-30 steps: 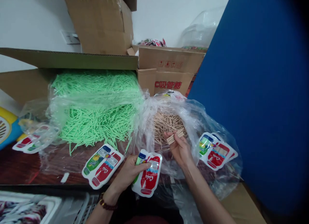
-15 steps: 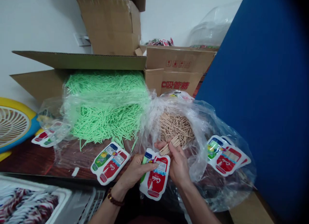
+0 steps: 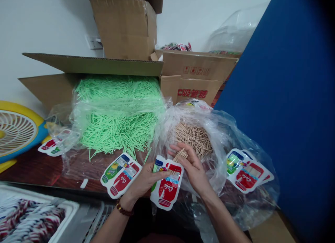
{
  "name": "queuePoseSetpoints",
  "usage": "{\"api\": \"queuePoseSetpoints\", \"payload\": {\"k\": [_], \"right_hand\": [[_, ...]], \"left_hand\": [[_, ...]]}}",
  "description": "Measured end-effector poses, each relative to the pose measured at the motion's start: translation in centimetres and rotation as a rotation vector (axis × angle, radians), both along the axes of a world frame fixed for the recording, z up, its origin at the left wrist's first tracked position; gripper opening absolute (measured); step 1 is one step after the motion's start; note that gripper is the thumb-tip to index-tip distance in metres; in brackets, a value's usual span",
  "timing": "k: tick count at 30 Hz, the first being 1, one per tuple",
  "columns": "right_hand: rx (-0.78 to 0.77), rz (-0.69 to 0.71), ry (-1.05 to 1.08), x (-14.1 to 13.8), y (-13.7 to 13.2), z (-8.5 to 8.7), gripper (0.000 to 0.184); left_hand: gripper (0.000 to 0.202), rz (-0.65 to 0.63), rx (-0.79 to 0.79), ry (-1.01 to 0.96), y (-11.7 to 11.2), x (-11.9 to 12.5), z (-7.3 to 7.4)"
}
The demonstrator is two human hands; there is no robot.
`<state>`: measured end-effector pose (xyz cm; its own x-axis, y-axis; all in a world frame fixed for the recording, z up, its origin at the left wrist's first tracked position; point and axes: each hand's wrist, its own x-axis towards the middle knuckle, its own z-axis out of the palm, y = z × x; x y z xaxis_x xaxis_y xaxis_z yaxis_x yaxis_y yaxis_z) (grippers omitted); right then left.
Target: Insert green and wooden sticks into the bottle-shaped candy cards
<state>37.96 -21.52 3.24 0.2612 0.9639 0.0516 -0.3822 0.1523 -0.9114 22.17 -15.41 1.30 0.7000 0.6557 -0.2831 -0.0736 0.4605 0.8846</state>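
Observation:
My left hand (image 3: 143,180) grips a bottle-shaped Cola pouch (image 3: 167,194) by its upper left part, thumb across the front. Some thin brown sticks show in the pouch's upper window. My right hand (image 3: 195,173) is closed around a small bundle of brown sticks (image 3: 180,154) at the pouch's top right edge. Whether these sticks reach into the pouch I cannot tell. Just beyond lies a heap of brown sticks (image 3: 195,137) in a clear plastic bag (image 3: 222,124). Another printed pouch (image 3: 120,175) lies left of my left hand.
Green sticks (image 3: 117,131) spill from an open cardboard box (image 3: 91,65). Several pouches (image 3: 248,175) lie on plastic at right, beside a blue panel (image 3: 282,96). A yellow-and-blue fan (image 3: 39,131) stands left. A white foam box (image 3: 69,210) with packed pouches is at lower left.
My right hand has tilted the stick bundle down toward the pouch's top. Brown sticks now show in the pouch window. The view has shifted slightly.

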Motion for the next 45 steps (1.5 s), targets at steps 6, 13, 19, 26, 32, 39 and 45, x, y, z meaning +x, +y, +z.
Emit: {"api": "queuePoseSetpoints", "payload": {"k": [6, 13, 19, 26, 32, 39, 45], "right_hand": [[-0.001, 0.132, -0.679, 1.0, -0.5, 0.5, 0.037], [-0.047, 0.141, -0.284, 0.8, -0.2, -1.7, 0.04], [-0.2, 0.149, -0.011, -1.1, -0.3, -3.1, 0.036], [-0.164, 0.102, -0.038, -1.1, 0.3, -2.9, 0.031], [-0.165, 0.094, 0.002, -1.7, 0.1, -2.7, 0.033], [-0.178, 0.039, 0.027, -1.9, 0.0, -2.6, 0.034], [-0.114, 0.1, 0.01, -1.6, 0.0, -2.6, 0.034]], "left_hand": [[0.025, 0.113, 0.037, -0.046, 0.3, 0.2, -1.0], [0.021, 0.177, 0.07, -0.049, 0.4, 0.2, -1.6], [0.024, 0.257, 0.067, -0.064, 0.6, 0.1, -1.6], [0.03, 0.239, 0.018, -0.071, 0.8, -0.6, -0.8], [0.024, 0.243, 0.021, -0.086, 0.8, -0.7, -0.4], [0.025, 0.195, 0.067, -0.033, 0.8, -0.7, -0.2], [0.023, 0.172, 0.134, 0.005, 0.7, -0.7, 0.3]]}}
